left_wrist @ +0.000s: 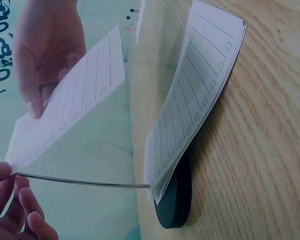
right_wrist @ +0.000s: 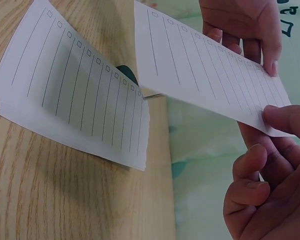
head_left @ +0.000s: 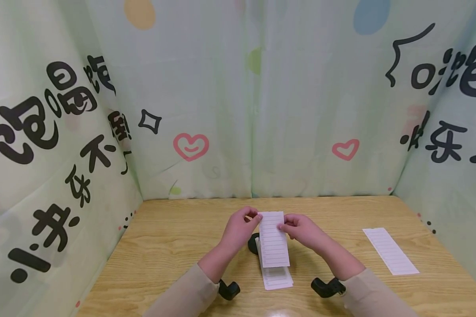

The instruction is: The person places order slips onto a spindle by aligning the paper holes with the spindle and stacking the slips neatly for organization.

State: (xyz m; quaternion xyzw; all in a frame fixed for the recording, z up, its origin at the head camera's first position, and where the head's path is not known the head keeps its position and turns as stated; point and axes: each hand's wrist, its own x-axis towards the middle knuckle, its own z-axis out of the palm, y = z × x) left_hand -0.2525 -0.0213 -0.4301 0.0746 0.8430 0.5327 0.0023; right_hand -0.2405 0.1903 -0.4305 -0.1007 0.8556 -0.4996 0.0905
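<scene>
Both hands hold a white checklist slip [head_left: 275, 246], printed with lines and small boxes. My left hand [head_left: 239, 224] pinches its upper left edge between thumb and fingers; my right hand [head_left: 303, 230] pinches its right edge. Below it, a small stack of like slips [left_wrist: 190, 100] is stuck low on a thin metal spike [left_wrist: 85, 181], which rises from a round black base [left_wrist: 172, 212]. The spike's upper end meets the held slip beside the left-hand fingertips in the left wrist view. Whether the tip passes through the paper is hidden.
Another lined slip [head_left: 391, 252] lies flat on the wooden table [head_left: 174, 246] at the right. Printed curtains [head_left: 222, 101] close off the back and both sides. Black wrist mounts [head_left: 228, 290] sit at the sleeve cuffs.
</scene>
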